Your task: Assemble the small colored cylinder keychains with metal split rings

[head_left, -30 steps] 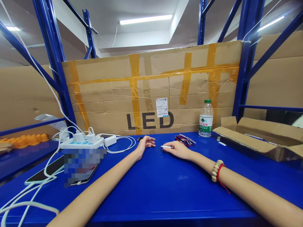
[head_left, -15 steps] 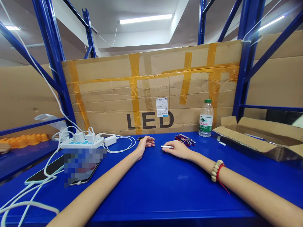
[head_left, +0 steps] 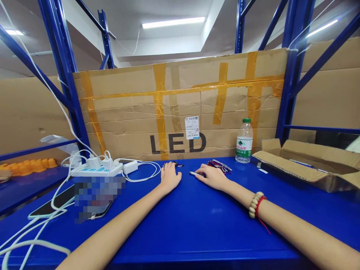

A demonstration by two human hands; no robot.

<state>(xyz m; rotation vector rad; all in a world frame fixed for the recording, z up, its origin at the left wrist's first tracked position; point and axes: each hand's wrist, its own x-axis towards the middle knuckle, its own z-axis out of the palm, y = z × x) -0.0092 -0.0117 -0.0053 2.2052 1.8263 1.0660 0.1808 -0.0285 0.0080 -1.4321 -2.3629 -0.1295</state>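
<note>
My left hand [head_left: 170, 177] lies palm down near the back of the blue table, fingers stretched forward and slightly apart. Its fingertips reach some thin black pieces [head_left: 179, 165], partly hidden under them; whether it grips any I cannot tell. Between the thumb and fingers of my right hand [head_left: 213, 177] is a slim silver-white pen [head_left: 194, 173], lying low over the tabletop with its end pointing left. Just behind this hand is a small pile of dark red and silver pens or pen parts [head_left: 221, 165].
A green-capped water bottle [head_left: 244, 144] stands at the back right, beside an open cardboard box [head_left: 292, 165] with a blue pen inside. At left are a white power strip [head_left: 98, 170], cables and a phone [head_left: 53, 202]. A big cardboard panel [head_left: 126, 123] closes off the back.
My left hand has turned from resting on its side to palm down and its fingers have come over the black pieces. My right hand stays nearly in place with the pen.
</note>
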